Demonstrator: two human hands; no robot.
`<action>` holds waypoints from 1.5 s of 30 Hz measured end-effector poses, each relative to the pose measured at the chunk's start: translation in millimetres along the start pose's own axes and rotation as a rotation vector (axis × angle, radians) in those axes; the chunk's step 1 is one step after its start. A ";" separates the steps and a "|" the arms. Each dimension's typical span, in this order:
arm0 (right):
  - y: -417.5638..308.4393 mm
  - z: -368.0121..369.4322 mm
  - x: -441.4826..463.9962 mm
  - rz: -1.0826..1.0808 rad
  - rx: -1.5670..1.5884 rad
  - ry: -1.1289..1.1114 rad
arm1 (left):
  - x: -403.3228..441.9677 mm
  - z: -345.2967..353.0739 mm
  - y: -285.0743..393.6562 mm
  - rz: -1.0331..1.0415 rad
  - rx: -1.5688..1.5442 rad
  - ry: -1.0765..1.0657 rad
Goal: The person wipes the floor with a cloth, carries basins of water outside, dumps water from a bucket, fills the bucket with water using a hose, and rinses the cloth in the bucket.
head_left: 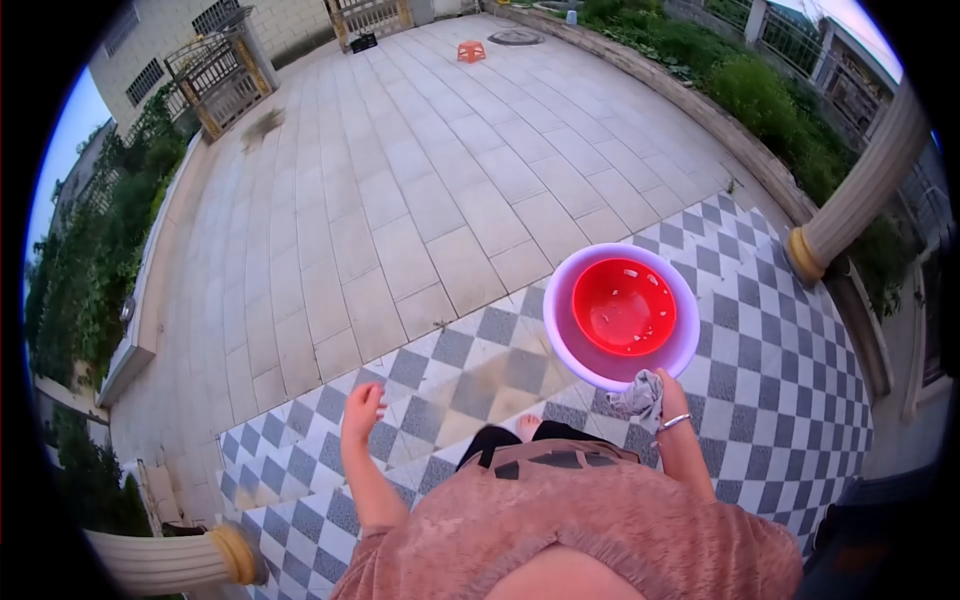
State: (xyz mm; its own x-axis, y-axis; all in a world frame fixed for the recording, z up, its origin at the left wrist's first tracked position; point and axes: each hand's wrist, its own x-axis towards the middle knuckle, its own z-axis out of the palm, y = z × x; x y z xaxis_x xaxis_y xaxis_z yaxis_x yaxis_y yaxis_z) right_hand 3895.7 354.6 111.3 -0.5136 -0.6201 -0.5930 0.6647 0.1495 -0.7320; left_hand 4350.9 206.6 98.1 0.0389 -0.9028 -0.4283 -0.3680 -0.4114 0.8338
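Observation:
My right hand point(672, 394), with a silver bangle at the wrist, is closed at the near rim of a light purple basin point(562, 335). A crumpled grey cloth point(640, 396) is bunched in the same hand and hangs beside the rim. Inside the basin sits a smaller red basin point(622, 310) with a few whitish bits or glints in it. My left hand point(362, 410) is out to the left over the tiles, its fingers curled in and nothing visible in them.
Grey and white checked tiles point(735, 350) lie underfoot, meeting pale paving point(400, 190). Columns stand at right point(850, 190) and lower left point(170, 562). Far off are an orange stool point(471, 51), a round cover point(515, 38) and a black crate point(363, 43). Planted beds line both sides.

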 end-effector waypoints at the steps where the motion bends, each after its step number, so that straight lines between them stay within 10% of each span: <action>1: -5.0 12.8 17.9 0.007 -0.009 -0.004 | 8.4 -5.1 -9.5 -0.009 -0.004 0.007; 10: -30.1 144.5 155.9 0.030 0.034 -0.015 | 89.5 -18.5 -37.0 -0.265 -0.007 0.130; 29: 42.6 429.5 510.0 0.022 -0.103 0.033 | 584.5 -14.2 46.8 -0.032 0.090 0.059; 45: 28.7 761.9 797.0 0.076 -0.105 0.022 | 974.6 -87.4 77.9 -0.450 0.276 0.043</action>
State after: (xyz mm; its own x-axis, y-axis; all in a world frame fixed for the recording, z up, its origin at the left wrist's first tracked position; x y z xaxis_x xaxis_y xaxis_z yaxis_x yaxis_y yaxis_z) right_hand 3918.8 -722.1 -126.8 -0.4760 -0.5873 -0.6546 0.6426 0.2760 -0.7148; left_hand 4441.4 -716.3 -223.9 0.2858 -0.6510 -0.7032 -0.5366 -0.7167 0.4454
